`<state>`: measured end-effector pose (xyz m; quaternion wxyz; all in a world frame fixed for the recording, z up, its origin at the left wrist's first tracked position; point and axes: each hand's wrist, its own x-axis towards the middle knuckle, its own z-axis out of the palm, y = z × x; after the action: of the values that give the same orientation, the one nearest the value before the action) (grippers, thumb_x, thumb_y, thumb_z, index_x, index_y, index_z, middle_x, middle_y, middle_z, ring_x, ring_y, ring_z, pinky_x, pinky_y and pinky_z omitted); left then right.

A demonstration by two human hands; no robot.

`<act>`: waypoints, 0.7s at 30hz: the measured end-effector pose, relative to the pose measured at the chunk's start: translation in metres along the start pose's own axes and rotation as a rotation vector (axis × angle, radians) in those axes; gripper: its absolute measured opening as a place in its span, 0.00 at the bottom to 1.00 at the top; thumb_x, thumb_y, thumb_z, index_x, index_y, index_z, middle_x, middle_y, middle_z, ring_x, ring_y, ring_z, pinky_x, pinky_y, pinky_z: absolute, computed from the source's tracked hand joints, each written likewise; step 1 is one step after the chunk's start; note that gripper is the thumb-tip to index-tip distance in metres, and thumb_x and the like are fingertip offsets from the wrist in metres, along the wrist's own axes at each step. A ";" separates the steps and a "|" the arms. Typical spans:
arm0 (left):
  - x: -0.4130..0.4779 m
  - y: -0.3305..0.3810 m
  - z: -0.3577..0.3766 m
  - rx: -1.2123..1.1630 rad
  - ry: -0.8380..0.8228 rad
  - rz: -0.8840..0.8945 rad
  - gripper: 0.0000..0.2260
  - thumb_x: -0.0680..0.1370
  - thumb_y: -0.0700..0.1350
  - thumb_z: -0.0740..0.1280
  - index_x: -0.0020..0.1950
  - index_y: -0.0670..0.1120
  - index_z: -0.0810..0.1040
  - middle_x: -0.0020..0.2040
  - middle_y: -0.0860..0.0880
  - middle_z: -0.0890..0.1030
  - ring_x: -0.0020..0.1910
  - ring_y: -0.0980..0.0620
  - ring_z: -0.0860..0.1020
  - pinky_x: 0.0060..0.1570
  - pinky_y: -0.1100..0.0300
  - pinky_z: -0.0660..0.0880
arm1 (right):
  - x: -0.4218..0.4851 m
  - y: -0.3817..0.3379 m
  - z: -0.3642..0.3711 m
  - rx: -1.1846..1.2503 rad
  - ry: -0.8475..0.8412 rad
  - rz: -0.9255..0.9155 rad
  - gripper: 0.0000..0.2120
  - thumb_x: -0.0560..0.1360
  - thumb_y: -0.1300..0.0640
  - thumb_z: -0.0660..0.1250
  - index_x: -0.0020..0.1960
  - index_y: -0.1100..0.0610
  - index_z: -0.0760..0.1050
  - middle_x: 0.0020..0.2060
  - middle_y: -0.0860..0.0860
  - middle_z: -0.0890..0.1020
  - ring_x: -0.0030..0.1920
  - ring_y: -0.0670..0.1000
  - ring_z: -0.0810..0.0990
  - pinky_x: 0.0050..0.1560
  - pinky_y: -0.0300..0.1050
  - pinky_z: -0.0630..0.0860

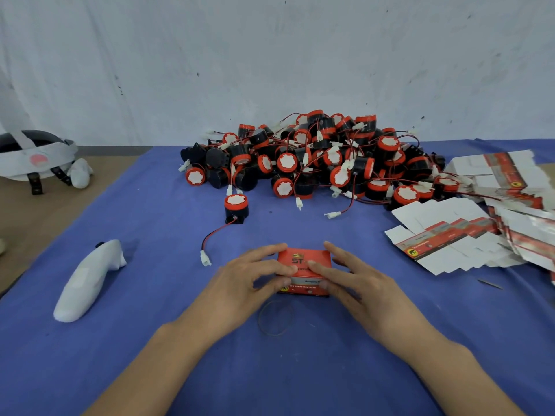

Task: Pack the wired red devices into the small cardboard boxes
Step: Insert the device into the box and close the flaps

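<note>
Box: the small red cardboard box sits on the blue cloth right in front of you, red top face up and printed side toward you.
Left hand: your left hand grips the box's left end, with fingers laid over the top and thumb on the near face.
Right hand: your right hand grips the right end, with index finger across the top and thumb against the front.
Rubber band: a thin rubber band lies flat on the cloth just on your side of the box, between your wrists.
Loose device: one red-capped device stands alone beyond the box, to the left. Its red-and-black wire runs to a white connector near your left fingertips, not touching them.
Pile: the pile of devices is heaped at the far edge of the cloth by the wall, wires tangled.
Flat boxes: unfolded box blanks fan out to your right, reaching the pile's right edge.
Left side: a white wrapped handle lies on the cloth, well apart from the box. A headset rests off the cloth at far left.
</note>
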<state>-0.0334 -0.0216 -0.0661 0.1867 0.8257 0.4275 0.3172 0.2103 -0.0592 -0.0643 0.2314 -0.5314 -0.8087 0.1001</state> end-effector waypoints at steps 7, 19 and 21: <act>0.007 0.025 0.005 -0.448 0.133 -0.146 0.06 0.79 0.56 0.65 0.51 0.61 0.82 0.52 0.64 0.82 0.56 0.66 0.78 0.52 0.69 0.74 | 0.009 -0.014 -0.002 0.590 0.183 0.117 0.11 0.79 0.43 0.60 0.55 0.35 0.80 0.54 0.34 0.80 0.58 0.37 0.78 0.52 0.27 0.72; 0.023 0.073 0.025 -0.795 0.446 -0.154 0.10 0.81 0.48 0.59 0.43 0.47 0.74 0.38 0.52 0.79 0.38 0.57 0.79 0.36 0.65 0.76 | 0.024 -0.065 0.016 1.153 0.421 0.236 0.10 0.84 0.52 0.60 0.46 0.49 0.76 0.41 0.43 0.83 0.42 0.40 0.81 0.39 0.29 0.73; 0.025 0.073 0.029 -0.759 0.492 -0.183 0.13 0.84 0.45 0.57 0.43 0.45 0.75 0.38 0.52 0.80 0.37 0.58 0.79 0.34 0.66 0.75 | 0.026 -0.068 0.019 1.146 0.487 0.272 0.12 0.85 0.51 0.58 0.47 0.51 0.76 0.41 0.44 0.84 0.42 0.41 0.82 0.40 0.30 0.74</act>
<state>0.0401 -0.0431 -0.0362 0.3962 0.5578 0.3840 0.6200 0.1379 -0.0621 -0.0462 0.6414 -0.4288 -0.4762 0.4218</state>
